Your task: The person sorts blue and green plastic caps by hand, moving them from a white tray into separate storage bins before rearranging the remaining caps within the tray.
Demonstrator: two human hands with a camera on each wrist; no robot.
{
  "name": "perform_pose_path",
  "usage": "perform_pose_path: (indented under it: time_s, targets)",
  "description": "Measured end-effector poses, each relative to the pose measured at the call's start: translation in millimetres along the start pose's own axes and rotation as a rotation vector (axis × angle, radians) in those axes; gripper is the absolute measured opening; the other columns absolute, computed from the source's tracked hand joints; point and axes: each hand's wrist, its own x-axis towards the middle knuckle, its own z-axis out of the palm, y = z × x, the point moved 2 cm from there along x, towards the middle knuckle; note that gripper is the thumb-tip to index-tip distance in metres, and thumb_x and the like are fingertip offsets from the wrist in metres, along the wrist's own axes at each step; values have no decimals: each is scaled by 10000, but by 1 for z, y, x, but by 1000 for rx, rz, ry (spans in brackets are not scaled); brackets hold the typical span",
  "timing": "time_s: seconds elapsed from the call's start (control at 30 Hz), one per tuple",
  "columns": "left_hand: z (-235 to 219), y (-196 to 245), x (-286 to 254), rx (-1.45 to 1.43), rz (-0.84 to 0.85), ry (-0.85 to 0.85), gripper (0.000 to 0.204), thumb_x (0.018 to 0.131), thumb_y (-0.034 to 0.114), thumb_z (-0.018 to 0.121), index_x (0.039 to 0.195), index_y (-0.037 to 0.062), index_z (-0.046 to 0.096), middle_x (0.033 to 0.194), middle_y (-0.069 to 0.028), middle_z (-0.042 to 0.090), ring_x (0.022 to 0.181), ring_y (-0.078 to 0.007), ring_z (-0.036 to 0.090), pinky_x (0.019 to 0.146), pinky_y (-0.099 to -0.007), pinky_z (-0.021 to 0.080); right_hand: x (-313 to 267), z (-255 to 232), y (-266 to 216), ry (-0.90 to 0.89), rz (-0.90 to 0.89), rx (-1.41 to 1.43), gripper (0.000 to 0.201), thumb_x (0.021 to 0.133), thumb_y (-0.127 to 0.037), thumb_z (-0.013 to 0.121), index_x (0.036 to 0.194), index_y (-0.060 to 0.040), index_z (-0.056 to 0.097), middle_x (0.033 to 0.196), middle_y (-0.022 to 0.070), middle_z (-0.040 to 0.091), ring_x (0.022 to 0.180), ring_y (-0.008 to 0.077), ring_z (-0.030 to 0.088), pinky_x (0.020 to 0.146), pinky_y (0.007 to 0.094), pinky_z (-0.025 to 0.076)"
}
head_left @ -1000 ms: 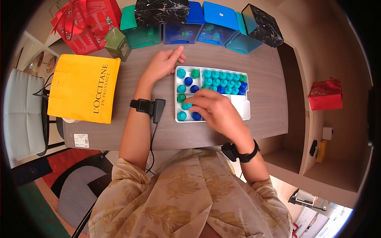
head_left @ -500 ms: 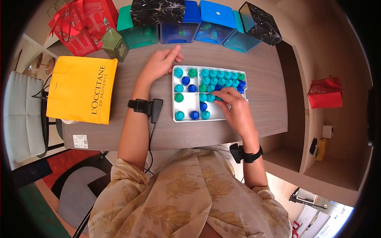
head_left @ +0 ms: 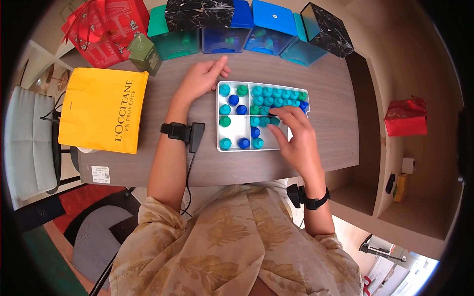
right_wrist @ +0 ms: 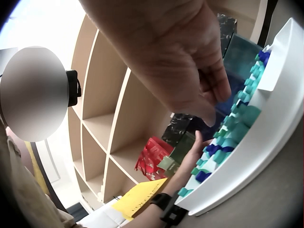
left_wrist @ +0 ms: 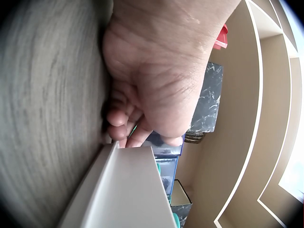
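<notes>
A white divided tray (head_left: 233,132) holds small teal, green and blue bottle-shaped pieces, standing close together in the upper right compartment and spaced out on the left. Over the lower right compartment is my right hand (head_left: 300,140), thumb and fingertips spread apart. A teal piece (head_left: 274,121) stands upright between them; in the right wrist view the fingers (right_wrist: 221,85) look bare. Blue (head_left: 255,132) and teal pieces stand nearby in that compartment. My left hand (head_left: 202,79) rests on the table beside the tray's upper left corner, its fingertips (left_wrist: 117,131) right at the tray's rim.
Green, blue and teal boxes with clear fronts (head_left: 226,40) line the table's back, along with black marbled boxes (head_left: 200,14). A yellow bag (head_left: 103,111), a red gift bag (head_left: 106,32) and a small green box (head_left: 144,54) stand left. Shelving (head_left: 419,170) rises on the right.
My right hand took a teal piece from the lower left compartment and carried it right. It now stands in the lower right compartment, and the fingers have spread. The left hand stays put.
</notes>
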Motion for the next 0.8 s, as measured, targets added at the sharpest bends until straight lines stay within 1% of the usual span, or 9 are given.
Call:
perform_pose_path:
  time_s: [0.1, 0.13, 0.23, 0.27, 0.37, 0.47, 0.53, 0.67, 0.8]
  targets:
    - [0, 0, 0, -1, -1, -4, 627, 1072, 582, 559, 1030, -8, 767, 885, -28, 734, 588, -87, 561, 565, -250, 474, 13, 13, -24, -68, -122, 88, 311, 920, -71, 787, 1225, -55, 729, 1178, 145, 704, 1103, 367, 682, 935, 425, 557]
    - [0, 1, 0, -3, -1, -5, 626, 1072, 581, 560, 1030, -8, 767, 884, -28, 733, 588, -86, 561, 563, -250, 473, 17, 20, -28, -147, -143, 127, 305, 935, -95, 773, 1232, -47, 718, 1257, 150, 685, 1152, 376, 663, 968, 433, 547]
    - [0, 1, -2, -4, 4, 4, 624, 1072, 579, 561, 1031, -9, 768, 884, -28, 734, 587, -86, 560, 562, -251, 472, 22, 46, -36, -258, -241, 156, 321, 943, -105, 763, 1252, -45, 702, 1318, 147, 648, 1174, 378, 650, 996, 445, 533]
    - [0, 1, -2, -10, 2, 2, 626, 1072, 580, 561, 1032, -10, 768, 884, -29, 734, 588, -87, 559, 563, -252, 473, 22, 52, -35, -317, -263, 158, 311, 948, -117, 756, 1244, -44, 694, 1345, 140, 615, 1169, 367, 646, 985, 445, 534]
    - [0, 3, -2, -17, 0, 4, 633, 1071, 584, 561, 1033, -14, 767, 881, -31, 734, 590, -89, 557, 566, -254, 474, 25, 51, -35, -485, -216, 186, 267, 917, -71, 752, 1170, -5, 697, 1277, 127, 608, 1144, 365, 637, 940, 462, 543]
    - [1, 4, -3, -1, 11, -4, 626, 1079, 577, 549, 1048, -8, 769, 892, -29, 734, 589, -79, 547, 561, -248, 468, 26, 43, -37, -584, -229, 184, 245, 922, -89, 753, 1148, -10, 697, 1262, 112, 610, 1122, 360, 644, 919, 468, 541]
    - [1, 2, 0, 11, 14, -17, 600, 1098, 553, 527, 1076, 7, 773, 919, -23, 734, 583, -59, 532, 545, -235, 455, 26, 46, -33, -576, -257, 199, 230, 929, -96, 749, 1139, -14, 701, 1246, 110, 614, 1093, 368, 653, 905, 469, 543]
    - [0, 0, 0, 7, 4, -20, 600, 1101, 552, 520, 1082, 9, 773, 920, -21, 736, 586, -58, 532, 549, -232, 456, 27, 51, -34, -555, -289, 202, 182, 942, -90, 733, 1105, -12, 709, 1213, 106, 618, 1021, 381, 674, 874, 475, 549]
    - [1, 1, 1, 8, 1, -19, 604, 1101, 556, 519, 1084, 8, 773, 923, -22, 736, 585, -56, 530, 548, -228, 452, 24, 52, -35, -523, -291, 142, 160, 943, -80, 730, 1083, -4, 716, 1221, 105, 623, 984, 369, 691, 842, 466, 559]
